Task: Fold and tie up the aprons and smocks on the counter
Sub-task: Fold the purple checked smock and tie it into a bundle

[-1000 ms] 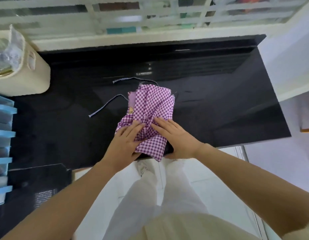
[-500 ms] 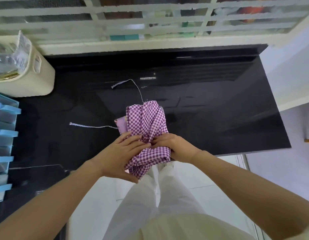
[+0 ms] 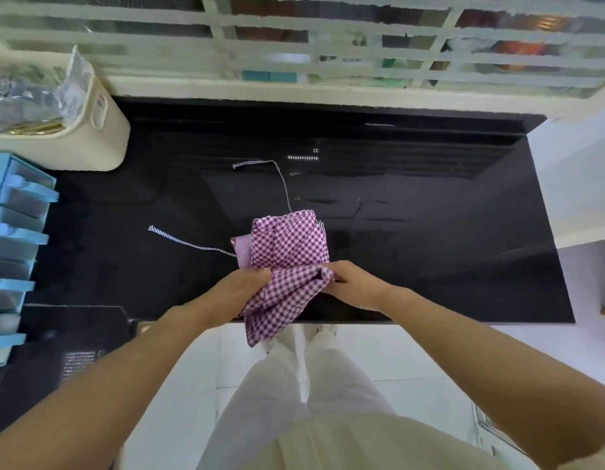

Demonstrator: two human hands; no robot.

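Note:
A purple-and-white checked apron [image 3: 289,245] lies bunched at the front edge of the black counter [image 3: 430,232]. Its lower flap hangs over the edge toward the floor. My left hand [image 3: 238,291] grips the left side of that flap, and my right hand [image 3: 353,284] pinches its right corner, knuckles up. Two thin striped ties trail from the bundle: one tie [image 3: 189,242] runs left across the counter, the other tie [image 3: 277,178] runs back and curls left.
A cream bin [image 3: 90,137] with a plastic bag in it stands at the back left. Blue stacked drawers [image 3: 16,252] line the left edge. White window bars [image 3: 328,45] run behind the counter. White floor tiles [image 3: 413,361] lie below the front edge.
The bundle has been pulled nearer the front edge. My hands went from pressing flat on the cloth to gripping its lower flap at either side. The ties dragged along with it.

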